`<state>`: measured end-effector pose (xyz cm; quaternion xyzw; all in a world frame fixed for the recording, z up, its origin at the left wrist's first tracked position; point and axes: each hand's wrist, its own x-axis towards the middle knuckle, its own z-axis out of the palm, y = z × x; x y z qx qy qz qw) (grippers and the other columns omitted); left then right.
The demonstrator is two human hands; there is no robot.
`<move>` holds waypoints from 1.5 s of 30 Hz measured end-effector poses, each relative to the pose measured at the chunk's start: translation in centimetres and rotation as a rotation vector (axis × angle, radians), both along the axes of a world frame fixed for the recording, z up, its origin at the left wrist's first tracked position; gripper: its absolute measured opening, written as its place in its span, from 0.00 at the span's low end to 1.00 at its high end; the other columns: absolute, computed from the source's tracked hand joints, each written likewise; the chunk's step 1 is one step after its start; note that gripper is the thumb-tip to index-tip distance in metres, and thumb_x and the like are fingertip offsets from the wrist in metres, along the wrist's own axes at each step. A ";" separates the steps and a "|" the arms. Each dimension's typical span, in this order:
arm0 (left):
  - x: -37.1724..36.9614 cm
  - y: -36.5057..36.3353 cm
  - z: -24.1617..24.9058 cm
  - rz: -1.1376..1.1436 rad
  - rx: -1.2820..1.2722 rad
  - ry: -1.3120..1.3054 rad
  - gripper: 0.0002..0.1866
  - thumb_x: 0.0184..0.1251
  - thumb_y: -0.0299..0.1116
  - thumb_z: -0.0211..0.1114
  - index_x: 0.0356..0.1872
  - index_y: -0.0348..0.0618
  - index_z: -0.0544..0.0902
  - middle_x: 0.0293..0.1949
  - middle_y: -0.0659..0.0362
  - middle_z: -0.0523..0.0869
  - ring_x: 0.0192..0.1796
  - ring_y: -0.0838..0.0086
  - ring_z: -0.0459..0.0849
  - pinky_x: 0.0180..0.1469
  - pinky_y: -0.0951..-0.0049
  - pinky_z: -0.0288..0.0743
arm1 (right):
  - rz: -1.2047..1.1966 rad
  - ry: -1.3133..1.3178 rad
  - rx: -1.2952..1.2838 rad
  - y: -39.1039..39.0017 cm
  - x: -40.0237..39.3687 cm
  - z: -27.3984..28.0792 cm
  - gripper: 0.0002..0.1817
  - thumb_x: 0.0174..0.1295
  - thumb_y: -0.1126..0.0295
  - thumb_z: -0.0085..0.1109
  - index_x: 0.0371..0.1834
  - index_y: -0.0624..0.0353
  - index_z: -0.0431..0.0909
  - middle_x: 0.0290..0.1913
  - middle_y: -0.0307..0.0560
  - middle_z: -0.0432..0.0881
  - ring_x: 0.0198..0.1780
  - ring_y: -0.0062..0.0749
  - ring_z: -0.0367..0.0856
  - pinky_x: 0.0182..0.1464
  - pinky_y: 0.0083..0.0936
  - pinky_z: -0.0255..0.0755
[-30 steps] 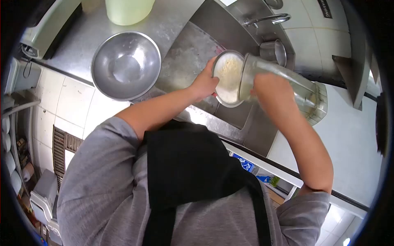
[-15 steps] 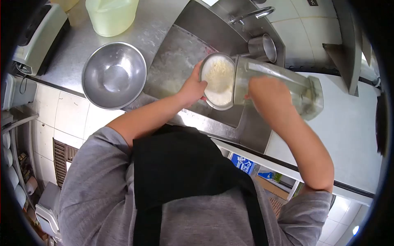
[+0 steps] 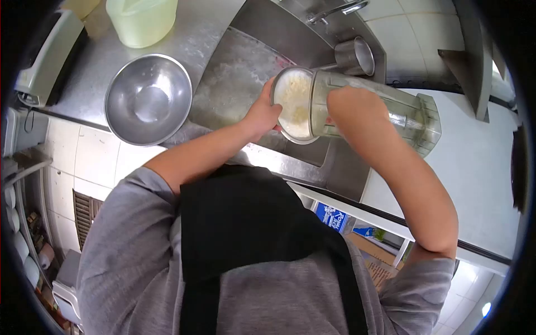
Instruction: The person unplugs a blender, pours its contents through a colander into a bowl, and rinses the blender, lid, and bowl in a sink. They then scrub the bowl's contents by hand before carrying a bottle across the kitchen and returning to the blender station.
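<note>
My left hand (image 3: 262,116) grips the near-left side of a round metal container (image 3: 300,140) over the sink, thumb on its rim. Inside it lies pale, foamy liquid (image 3: 294,100) with yellowish crumbly bits. My right hand (image 3: 357,109) is closed round a large clear blender jar (image 3: 410,120), apparently at its handle, which the hand hides. The jar lies nearly on its side, its mouth over the container's right edge and its base toward the right. A cloudy film coats the jar's inside.
On the steel counter at left stands a wide metal bowl (image 3: 148,100), with a pale yellow-green plastic container (image 3: 142,22) behind it. A metal pot (image 3: 355,57) sits at the back of the sink (image 3: 240,67), under the faucet (image 3: 338,11). A white worktop (image 3: 463,167) lies right.
The blender jar's mouth has come slightly further over the metal container, and my right hand has shifted a little up and left. My left hand keeps its grip. The whole view has moved slightly.
</note>
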<state>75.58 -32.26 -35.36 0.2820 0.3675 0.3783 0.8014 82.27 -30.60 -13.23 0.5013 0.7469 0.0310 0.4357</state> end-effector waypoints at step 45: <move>-0.2 -1.2 0.8 -0.080 -0.035 0.040 0.40 0.65 0.21 0.46 0.75 0.63 0.44 0.64 0.53 0.68 0.48 0.70 0.78 0.32 0.75 0.79 | 0.094 0.059 0.055 1.2 1.7 1.8 0.15 0.51 0.61 0.68 0.30 0.64 0.82 0.28 0.58 0.83 0.35 0.53 0.84 0.38 0.42 0.77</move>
